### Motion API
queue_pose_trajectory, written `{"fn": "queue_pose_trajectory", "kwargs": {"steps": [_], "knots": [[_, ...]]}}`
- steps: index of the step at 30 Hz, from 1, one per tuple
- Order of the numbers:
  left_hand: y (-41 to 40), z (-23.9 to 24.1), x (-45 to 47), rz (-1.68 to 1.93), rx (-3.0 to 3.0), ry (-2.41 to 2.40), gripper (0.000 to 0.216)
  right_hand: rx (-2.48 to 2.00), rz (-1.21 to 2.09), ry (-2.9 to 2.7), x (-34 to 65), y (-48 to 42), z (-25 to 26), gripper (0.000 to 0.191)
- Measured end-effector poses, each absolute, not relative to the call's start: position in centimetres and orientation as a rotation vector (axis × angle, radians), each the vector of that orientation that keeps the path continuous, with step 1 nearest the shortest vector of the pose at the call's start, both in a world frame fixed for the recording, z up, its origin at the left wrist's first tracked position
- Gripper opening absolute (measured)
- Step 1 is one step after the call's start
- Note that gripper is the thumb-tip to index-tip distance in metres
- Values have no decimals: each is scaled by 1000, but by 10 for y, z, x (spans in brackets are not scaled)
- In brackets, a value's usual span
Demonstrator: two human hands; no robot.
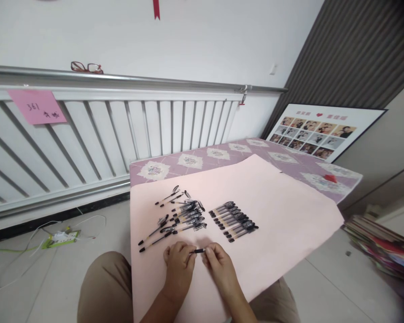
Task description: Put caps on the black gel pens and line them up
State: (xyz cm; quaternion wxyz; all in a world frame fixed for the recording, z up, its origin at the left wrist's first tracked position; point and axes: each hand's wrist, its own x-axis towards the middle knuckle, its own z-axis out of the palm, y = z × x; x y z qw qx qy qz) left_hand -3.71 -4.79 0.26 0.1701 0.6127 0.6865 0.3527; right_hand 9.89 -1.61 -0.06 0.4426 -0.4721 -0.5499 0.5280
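Note:
My left hand point(179, 262) and my right hand point(219, 260) meet near the front edge of the pink sheet point(272, 193), fingers closed on a black pen point(199, 250). Only a short dark stretch of the pen shows between them; the rest is hidden by the fingers. Just beyond my left hand lies a loose pile of pens point(186, 213), with black ends and see-through barrels, together with loose clear-and-black parts. Past my right hand, a slanted row of pens point(234, 220) lies side by side with black caps.
A patterned purple cloth point(218, 154) covers the table beneath the sheet. Behind it stands a white radiator point(155, 125) with glasses point(86, 67) on its pipe. A photo board point(323, 134) leans at the right. A power strip point(61, 239) with cables lies on the floor.

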Motion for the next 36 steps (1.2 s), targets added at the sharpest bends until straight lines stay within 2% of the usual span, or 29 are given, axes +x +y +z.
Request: {"fn": "queue_pose_trajectory", "kwargs": {"steps": [8,25,27,31,34,36], "knots": [[-48,5,-36,981,1743,1975,25,-1193,1320,-1388,99,-18,-2,24],[-47,2,-36,991,1701,1943,23,-1244,1245,-1467,97,-14,6,33],[-47,2,-37,987,1687,1935,23,-1258,1127,-1507,100,-10,5,30],[-46,3,-38,1024,1663,1932,23,-1310,616,-1743,104,12,7,23],[-46,1,-39,1061,1648,1931,23,-1268,497,-1883,102,33,11,17],[-46,0,-40,1068,1640,1923,23,-1226,426,-1990,97,43,13,20]]}}
